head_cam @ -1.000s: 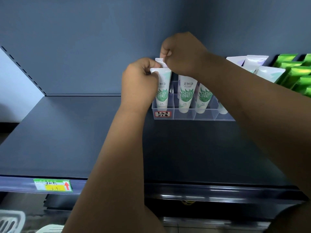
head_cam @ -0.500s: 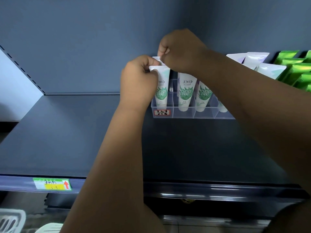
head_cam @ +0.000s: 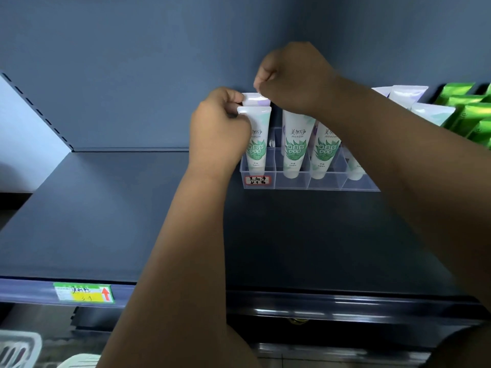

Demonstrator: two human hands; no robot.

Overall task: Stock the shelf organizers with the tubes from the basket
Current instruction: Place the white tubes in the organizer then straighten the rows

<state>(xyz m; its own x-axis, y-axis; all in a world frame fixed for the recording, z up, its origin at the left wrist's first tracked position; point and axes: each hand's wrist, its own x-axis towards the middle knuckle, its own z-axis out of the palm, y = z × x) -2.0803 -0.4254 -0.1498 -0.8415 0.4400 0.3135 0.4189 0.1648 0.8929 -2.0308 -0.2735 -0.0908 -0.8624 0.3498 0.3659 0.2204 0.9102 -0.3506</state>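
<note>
A clear plastic organizer (head_cam: 324,183) with a handwritten label stands at the back of the dark shelf (head_cam: 106,213). White tubes with green leaf print stand cap-down in its slots. My left hand (head_cam: 219,131) pinches the flat top of the front tube (head_cam: 256,139) in the leftmost slot. Behind it stands a second tube (head_cam: 255,99) with a pale purple top, and my right hand (head_cam: 295,78) is closed on its top edge. Two more green-print tubes (head_cam: 295,147) fill the slots to the right.
More white tubes (head_cam: 409,96) and green tubes (head_cam: 467,110) stand further right along the back. A green and yellow price tag (head_cam: 83,292) sits on the shelf's front rail. A white basket (head_cam: 18,349) shows at the bottom left corner.
Both hands stay on the tube tops in the leftmost slot. The rear tube's top now shows more fully above the front one; the hands have shifted only slightly.
</note>
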